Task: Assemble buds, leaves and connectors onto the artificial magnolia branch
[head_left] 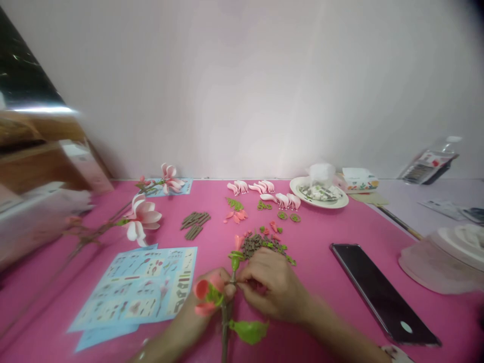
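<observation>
In the lower middle I hold an upright building-block flower stem point(225, 327) with coral petals, green cups and one green leaf point(250, 331). My left hand point(217, 285) is closed around the upper stem, partly hidden behind a coral bloom point(206, 295). From the right, my right hand point(270, 285) pinches at the stem just below the top bud point(236, 254); what lies between its thumb and fingertip is too small to make out. Beyond that hand is a pile of small brown and green pieces point(257, 244).
Pink petals point(283, 200) and brown rods point(195, 222) lie sorted on the pink mat. Picture instruction sheets point(139, 282) and a finished flower branch point(145, 217) are to the left. A plate point(342, 201) stands at the back; a phone point(381, 292) lies to the right.
</observation>
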Demonstrator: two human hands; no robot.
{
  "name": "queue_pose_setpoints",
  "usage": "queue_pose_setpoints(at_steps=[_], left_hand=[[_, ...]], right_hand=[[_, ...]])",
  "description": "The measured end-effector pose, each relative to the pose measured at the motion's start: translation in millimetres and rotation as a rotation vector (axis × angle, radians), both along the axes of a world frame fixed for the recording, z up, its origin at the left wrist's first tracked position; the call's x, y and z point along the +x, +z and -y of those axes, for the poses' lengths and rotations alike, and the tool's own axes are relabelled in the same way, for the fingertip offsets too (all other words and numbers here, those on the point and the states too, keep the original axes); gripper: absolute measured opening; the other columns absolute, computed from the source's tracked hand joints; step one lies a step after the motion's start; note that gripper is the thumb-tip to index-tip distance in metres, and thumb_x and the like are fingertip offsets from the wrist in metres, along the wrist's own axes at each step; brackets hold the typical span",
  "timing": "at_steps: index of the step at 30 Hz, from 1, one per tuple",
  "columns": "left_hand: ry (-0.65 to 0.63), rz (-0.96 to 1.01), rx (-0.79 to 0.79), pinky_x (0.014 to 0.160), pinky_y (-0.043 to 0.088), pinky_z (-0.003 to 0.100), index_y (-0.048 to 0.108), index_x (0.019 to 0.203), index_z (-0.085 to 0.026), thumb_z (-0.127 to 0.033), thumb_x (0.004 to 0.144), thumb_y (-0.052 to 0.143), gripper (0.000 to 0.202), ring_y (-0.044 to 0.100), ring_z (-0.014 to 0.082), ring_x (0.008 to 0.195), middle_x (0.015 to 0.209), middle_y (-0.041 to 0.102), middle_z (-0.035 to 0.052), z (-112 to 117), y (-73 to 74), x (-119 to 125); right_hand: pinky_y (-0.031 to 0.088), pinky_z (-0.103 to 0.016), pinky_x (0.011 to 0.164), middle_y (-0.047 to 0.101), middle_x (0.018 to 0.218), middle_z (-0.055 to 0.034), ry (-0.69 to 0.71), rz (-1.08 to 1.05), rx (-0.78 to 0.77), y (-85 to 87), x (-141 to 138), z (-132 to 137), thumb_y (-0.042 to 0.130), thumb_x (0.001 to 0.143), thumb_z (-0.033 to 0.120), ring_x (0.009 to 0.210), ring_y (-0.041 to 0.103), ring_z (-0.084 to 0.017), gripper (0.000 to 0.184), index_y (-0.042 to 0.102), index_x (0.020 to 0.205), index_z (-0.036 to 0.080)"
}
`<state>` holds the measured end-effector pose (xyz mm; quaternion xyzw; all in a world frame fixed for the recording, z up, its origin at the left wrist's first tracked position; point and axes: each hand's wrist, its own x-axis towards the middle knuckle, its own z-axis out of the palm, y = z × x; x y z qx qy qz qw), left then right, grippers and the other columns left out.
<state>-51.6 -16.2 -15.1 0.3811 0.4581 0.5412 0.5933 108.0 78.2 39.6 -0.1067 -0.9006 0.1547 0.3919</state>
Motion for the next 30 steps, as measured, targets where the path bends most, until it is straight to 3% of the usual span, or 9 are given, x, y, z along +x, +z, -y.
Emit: queue_pose_setpoints(at_steps=[7, 13, 17, 22, 26, 30], left_hand=[[-0.026, -0.047, -0.011, 0.036, 0.029, 0.019, 0.047, 0.072, -0.02, -0.043, 0.08, 0.061, 0.029, 0.039, 0.0071, 0.036, 0.048, 0.045, -0.0081, -2, 6.0, 3], [-0.006, -0.044, 0.019, 0.034, 0.03, 0.019, 0.047, 0.071, -0.021, -0.044, 0.079, 0.063, 0.03, 0.04, 0.0067, 0.034, 0.047, 0.045, -0.0087, -4, -3.6, 2], [-0.011, -0.041, 0.0, 0.036, 0.03, 0.019, 0.048, 0.071, -0.02, -0.042, 0.08, 0.063, 0.028, 0.044, 0.0076, 0.036, 0.049, 0.047, -0.0076, -1, -0.6, 1], [-0.019, 0.063, -0.02, 0.038, 0.025, 0.019, 0.051, 0.071, -0.019, -0.041, 0.077, 0.066, 0.028, 0.036, 0.006, 0.039, 0.05, 0.043, -0.0084, -1, 6.1, 4], [0.049, 0.131, -0.017, 0.041, 0.024, 0.019, 0.052, 0.069, -0.018, -0.037, 0.077, 0.068, 0.026, 0.031, 0.0058, 0.042, 0.05, 0.041, -0.0084, -2, 1.0, 7], [0.032, 0.198, -0.006, 0.042, 0.023, 0.018, 0.051, 0.07, -0.018, -0.033, 0.08, 0.065, 0.023, 0.033, 0.0057, 0.044, 0.051, 0.041, -0.0078, -1, -2.3, 7]], right_hand=[[0.037, -0.023, 0.057, 0.056, 0.052, 0.0038, -0.008, 0.011, -0.165, 1.6, 0, 3, 0.054, 0.068, 0.008, 0.049, 0.047, -0.009, 0.011, 0.057, 0.063, 0.017], [0.036, -0.016, 0.048, 0.056, 0.052, 0.0039, -0.045, 0.078, -0.443, 0.2, 0, 6, 0.055, 0.065, 0.007, 0.047, 0.049, -0.007, 0.012, 0.059, 0.061, 0.017], [0.036, -0.016, 0.045, 0.057, 0.054, 0.0031, -0.04, 0.127, -0.641, -1.3, -2, 7, 0.055, 0.065, 0.007, 0.047, 0.049, -0.008, 0.011, 0.06, 0.062, 0.016], [0.039, -0.018, 0.049, 0.06, 0.057, 0.0015, -0.028, 0.142, -0.716, 3.2, -2, 5, 0.057, 0.07, 0.011, 0.05, 0.051, -0.009, 0.009, 0.062, 0.064, 0.016], [0.04, -0.019, 0.054, 0.061, 0.061, 0.0006, -0.017, 0.172, -0.797, 9.9, -1, 3, 0.058, 0.073, 0.014, 0.056, 0.052, -0.01, 0.008, 0.064, 0.067, 0.015], [0.039, -0.02, 0.055, 0.06, 0.064, 0.0007, 0.006, 0.199, -0.936, 11.0, -1, 3, 0.058, 0.075, 0.017, 0.059, 0.05, -0.01, 0.009, 0.064, 0.068, 0.014]])
